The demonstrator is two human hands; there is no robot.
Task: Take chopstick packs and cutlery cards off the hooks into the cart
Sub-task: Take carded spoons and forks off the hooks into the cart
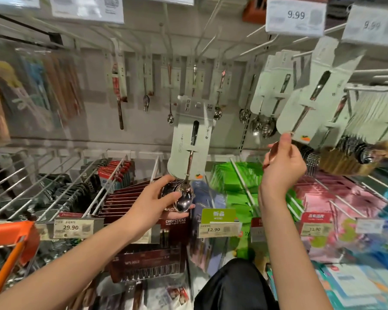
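Spoon card point(313, 104) hangs on its hook point(300, 55), long axis tilted, lower end toward the right hand point(282, 165). Right fingertips point(286, 137) pinch its bottom edge from below; pull runs out along the hook. Left hand point(164, 198) grips the bowls of a freed card point(189, 139), upright. Cart point(8, 238) sits far left, nearer the left hand.

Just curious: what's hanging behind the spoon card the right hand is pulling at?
Behind the front spoon card that the right hand pinches, more matching cards hang on the same hook. Only their edges and some spoon bowls show; how many is hidden.
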